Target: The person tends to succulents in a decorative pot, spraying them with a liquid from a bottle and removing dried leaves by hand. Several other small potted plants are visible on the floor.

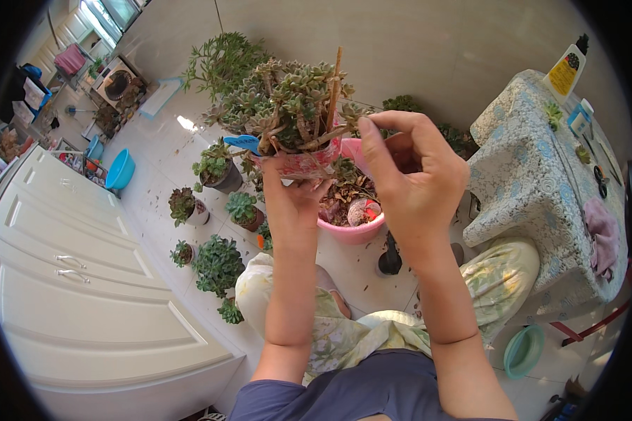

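My left hand [289, 184] holds up a pot [300, 164] with a red and white pattern from below. A dense succulent [289, 100] with woody stems fills it and spills over the rim. A wooden stick [335, 87] stands upright among the stems, and a blue plant label [243, 142] with writing pokes out at the left. My right hand [418, 168] pinches a rosette [354, 117] at the end of a stem on the right side, between thumb and forefinger. Below the pot, a pink basin [354, 234] on the floor contains dry plant debris and a round pinkish object [362, 211].
Several potted succulents [218, 263] stand on the floor at left, beside white cabinets [79, 273]. At right, a lace-covered table [526, 152] bears a white-and-yellow bottle [566, 73], scissors [601, 181] and a purple cloth [601, 234]. A black tool [389, 258] lies near my feet.
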`<action>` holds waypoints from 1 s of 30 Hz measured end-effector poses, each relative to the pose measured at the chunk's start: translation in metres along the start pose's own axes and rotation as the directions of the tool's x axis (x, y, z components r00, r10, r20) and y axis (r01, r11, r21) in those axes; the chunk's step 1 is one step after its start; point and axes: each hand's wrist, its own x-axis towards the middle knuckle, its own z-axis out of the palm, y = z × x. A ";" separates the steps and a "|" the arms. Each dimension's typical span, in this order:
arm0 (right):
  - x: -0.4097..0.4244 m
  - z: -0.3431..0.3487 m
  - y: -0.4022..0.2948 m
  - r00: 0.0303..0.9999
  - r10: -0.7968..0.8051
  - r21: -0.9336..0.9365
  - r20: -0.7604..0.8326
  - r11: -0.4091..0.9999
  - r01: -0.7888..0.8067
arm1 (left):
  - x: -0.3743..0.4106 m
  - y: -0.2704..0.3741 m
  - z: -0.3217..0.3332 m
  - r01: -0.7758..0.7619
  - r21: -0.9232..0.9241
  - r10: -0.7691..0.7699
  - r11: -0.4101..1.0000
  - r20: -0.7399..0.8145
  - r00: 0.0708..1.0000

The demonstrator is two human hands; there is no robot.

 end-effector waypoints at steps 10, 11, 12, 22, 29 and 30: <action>-0.005 -0.013 0.071 0.989 0.093 -0.225 0.113 0.972 -0.065 | 0.012 0.008 -0.009 0.099 0.006 -0.099 0.995 -0.011 0.995; -0.009 -0.012 0.071 0.995 0.020 -0.237 0.101 0.971 0.004 | 0.012 0.008 -0.009 0.101 0.011 -0.101 0.995 -0.007 0.995; -0.012 -0.009 0.064 0.999 -0.021 -0.219 0.047 0.975 0.031 | 0.012 0.009 -0.011 0.093 0.016 -0.093 0.996 -0.009 0.996; -0.015 0.020 0.014 0.937 -0.331 -0.350 0.111 0.870 0.348 | 0.000 -0.002 0.005 -0.034 -0.035 0.036 0.999 0.033 0.999; -0.006 0.031 0.005 0.959 -0.224 -0.397 0.173 0.875 0.276 | 0.009 -0.007 -0.011 -0.043 -0.149 0.063 0.988 0.131 0.989; -0.006 0.033 0.004 0.961 -0.212 -0.389 0.180 0.881 0.268 | 0.011 -0.007 -0.012 -0.034 -0.160 0.054 0.986 0.119 0.991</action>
